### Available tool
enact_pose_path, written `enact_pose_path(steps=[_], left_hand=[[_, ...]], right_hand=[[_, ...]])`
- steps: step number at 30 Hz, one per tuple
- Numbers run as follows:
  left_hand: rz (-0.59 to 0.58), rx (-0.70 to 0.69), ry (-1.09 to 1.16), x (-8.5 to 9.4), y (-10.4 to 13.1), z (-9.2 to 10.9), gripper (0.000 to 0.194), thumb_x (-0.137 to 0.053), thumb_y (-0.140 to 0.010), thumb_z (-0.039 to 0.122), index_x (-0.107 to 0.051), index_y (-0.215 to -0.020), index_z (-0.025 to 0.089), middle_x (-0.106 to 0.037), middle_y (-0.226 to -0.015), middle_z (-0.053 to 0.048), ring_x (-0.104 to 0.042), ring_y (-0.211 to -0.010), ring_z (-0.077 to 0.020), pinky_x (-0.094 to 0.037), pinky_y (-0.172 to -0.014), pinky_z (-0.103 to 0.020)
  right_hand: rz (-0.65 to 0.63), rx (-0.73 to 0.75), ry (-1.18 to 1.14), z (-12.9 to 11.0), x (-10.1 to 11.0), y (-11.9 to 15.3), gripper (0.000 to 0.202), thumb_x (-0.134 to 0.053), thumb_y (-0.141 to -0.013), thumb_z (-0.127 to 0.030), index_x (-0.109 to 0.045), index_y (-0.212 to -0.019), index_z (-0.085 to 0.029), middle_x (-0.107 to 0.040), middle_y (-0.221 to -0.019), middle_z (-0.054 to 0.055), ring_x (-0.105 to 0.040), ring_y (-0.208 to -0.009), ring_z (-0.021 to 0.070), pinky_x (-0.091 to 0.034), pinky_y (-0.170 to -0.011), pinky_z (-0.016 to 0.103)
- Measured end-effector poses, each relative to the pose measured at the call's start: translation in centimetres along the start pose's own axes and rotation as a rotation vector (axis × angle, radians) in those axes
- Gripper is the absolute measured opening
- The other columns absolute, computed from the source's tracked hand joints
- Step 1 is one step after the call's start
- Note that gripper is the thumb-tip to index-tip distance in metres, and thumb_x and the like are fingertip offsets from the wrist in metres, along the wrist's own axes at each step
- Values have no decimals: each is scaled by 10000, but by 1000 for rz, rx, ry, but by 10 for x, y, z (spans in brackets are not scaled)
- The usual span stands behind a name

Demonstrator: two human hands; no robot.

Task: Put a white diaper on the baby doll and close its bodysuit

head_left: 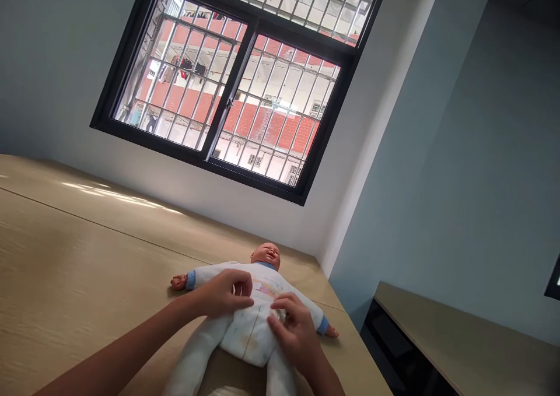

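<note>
A baby doll in a white printed suit with blue collar and cuffs lies face up, arms spread and legs toward me. My left hand rests at its waist on the left side, fingers curved and a gap between thumb and fingers. On the other side of the waist is my right hand, its fingers bent, with thumb and forefinger apart. A small pale patch, perhaps cloth, shows between them. A seam runs down the suit between my hands.
The doll lies on a light wood-toned table whose right edge runs close to its arm. A barred window is in the wall behind. At the lower right stands another table with a dark side, separated by a gap.
</note>
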State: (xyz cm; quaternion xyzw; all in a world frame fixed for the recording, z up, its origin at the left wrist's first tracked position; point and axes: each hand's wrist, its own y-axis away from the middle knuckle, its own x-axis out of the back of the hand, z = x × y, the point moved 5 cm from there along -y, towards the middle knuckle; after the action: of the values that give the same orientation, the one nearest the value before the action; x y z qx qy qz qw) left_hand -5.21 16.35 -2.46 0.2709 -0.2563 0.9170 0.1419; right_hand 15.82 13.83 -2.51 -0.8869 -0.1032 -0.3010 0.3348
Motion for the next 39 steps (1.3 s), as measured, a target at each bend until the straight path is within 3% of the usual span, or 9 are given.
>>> enact_pose_path(steps=[4,10,15,19,21,24,28,34,39], left_hand=[[-153,38,-179,-15,6,8,258,-698,-705,403,-551,-696,192,-515,-657,47,-429,-619,-120,-287,-543,-246],[-245,190,-297,-12,8,1,341,-779,-580,413,-526,-654,198,-492,-623,59,-379,-566,-114,-229,-502,-251],[-73,23,-368,-3,15,23,266,-737,-664,397,-629,-805,199,-621,-835,10,-540,-748,-168,-381,-628,-244],[-23,-187,-387,-17,18,38,465,-605,-840,413,-591,-1276,251,-605,-1331,-53,-542,-1210,-263,-411,-1030,-327],[-32,-175,-419,-28,15,29,552,-501,-921,456,-485,-1433,248,-500,-1490,-60,-420,-1383,-289,-307,-1159,-370],[-70,-66,-471,-42,10,4,629,-331,-989,500,-354,-1533,184,-315,-1600,-107,-258,-1484,-316,-219,-1212,-453],[-153,-2,-501,-47,8,-17,933,-587,-828,606,-231,-1576,178,-158,-1632,-151,-150,-1507,-350,-195,-1213,-492],[-252,35,-483,-47,6,-22,1301,-793,-566,594,-133,-1589,135,-50,-1636,-189,-83,-1510,-385,-161,-1217,-533],[-291,72,-445,-47,7,-21,1450,-847,-449,597,-77,-1592,147,6,-1635,-186,-36,-1508,-403,-123,-1205,-590]], right_hand=[[-142,74,15,-9,-11,4,183,-744,-761,-279,-766,-933,-221,-646,-1063,70,-595,-1035,218,-440,-944,320],[-205,-22,33,-2,-9,3,146,-811,-693,-255,-770,-824,-207,-644,-963,38,-593,-869,178,-458,-807,287],[-81,4,36,-3,-2,4,114,-739,-766,-284,-702,-770,-175,-652,-941,60,-605,-923,211,-475,-856,320],[-47,-4,168,-4,-6,4,499,-697,-812,-462,-653,-1226,-188,-524,-1401,144,-443,-1341,314,-331,-1145,435],[-129,-75,248,0,-16,4,774,-677,-812,-548,-471,-1458,-177,-297,-1594,148,-236,-1482,335,-206,-1214,475],[-280,-184,324,8,-31,5,966,-629,-823,-619,-259,-1560,-116,-96,-1648,148,-50,-1523,344,-97,-1229,532],[-319,-243,333,14,-35,8,1060,-709,-769,-582,-193,-1570,-116,-80,-1641,138,-40,-1519,354,-99,-1222,561],[-325,-275,268,15,-30,12,1151,-837,-633,-538,-228,-1569,-260,-129,-1637,82,-66,-1511,379,-93,-1220,565],[-344,-259,199,19,-29,12,1111,-799,-679,-527,-230,-1568,-179,-118,-1639,119,-67,-1518,345,-76,-1229,544]])
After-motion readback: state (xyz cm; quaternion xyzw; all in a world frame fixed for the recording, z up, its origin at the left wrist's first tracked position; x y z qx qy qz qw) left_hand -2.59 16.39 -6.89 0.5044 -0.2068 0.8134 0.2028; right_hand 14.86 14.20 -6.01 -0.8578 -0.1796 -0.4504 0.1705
